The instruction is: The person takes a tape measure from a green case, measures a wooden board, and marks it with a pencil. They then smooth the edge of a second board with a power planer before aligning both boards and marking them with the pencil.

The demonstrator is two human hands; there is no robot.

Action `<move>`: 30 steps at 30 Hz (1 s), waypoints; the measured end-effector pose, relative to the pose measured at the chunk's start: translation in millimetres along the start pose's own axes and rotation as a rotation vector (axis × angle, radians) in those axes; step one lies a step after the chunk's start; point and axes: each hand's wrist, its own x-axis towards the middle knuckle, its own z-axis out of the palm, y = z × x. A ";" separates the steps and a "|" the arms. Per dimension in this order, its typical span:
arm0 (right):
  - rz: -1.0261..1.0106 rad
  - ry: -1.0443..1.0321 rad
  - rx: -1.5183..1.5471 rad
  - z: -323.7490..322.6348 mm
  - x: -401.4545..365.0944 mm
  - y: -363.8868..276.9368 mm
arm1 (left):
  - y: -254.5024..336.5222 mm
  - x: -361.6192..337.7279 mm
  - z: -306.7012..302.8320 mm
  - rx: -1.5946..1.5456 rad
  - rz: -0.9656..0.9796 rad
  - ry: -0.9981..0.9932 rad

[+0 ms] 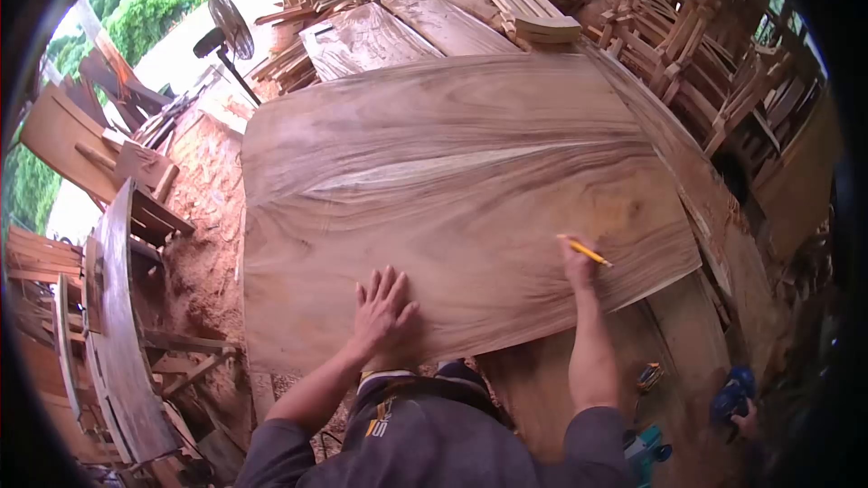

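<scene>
A wide wooden panel (434,244) with dark grain and a pale streak lies in front of me. My left hand (384,307) rests flat on it near its front edge, fingers spread, holding nothing. Farther right, my right hand (579,264) is closed around a yellow pencil (592,254), over the right part of the panel. The pencil is tilted, with one end pointing left and the other right. Whether it touches the wood cannot be made out.
At the lower right are a blue power tool (734,395) with another person's hand (749,420) at it, a teal tool (644,454) and a small yellow-black tool (648,378). Chair frames (678,36) stand back right; a fan (231,27) stands back left.
</scene>
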 end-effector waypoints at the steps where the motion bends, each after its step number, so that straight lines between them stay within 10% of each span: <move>1: 0.027 0.156 0.014 -12.1 12.8 12.0 | -2.5 14.9 -0.3 0.010 0.006 0.015; 15: 0.311 0.324 0.249 -13.9 42.5 37.6 | -18.2 256.2 -24.8 0.039 -0.183 0.107; 25: 0.126 0.048 0.485 235.9 239.4 -94.8 | -15.4 287.8 -26.0 0.066 -0.153 0.171; 30: -0.793 -0.155 0.204 339.8 245.4 -184.3 | -14.2 291.5 -25.0 0.080 -0.151 0.167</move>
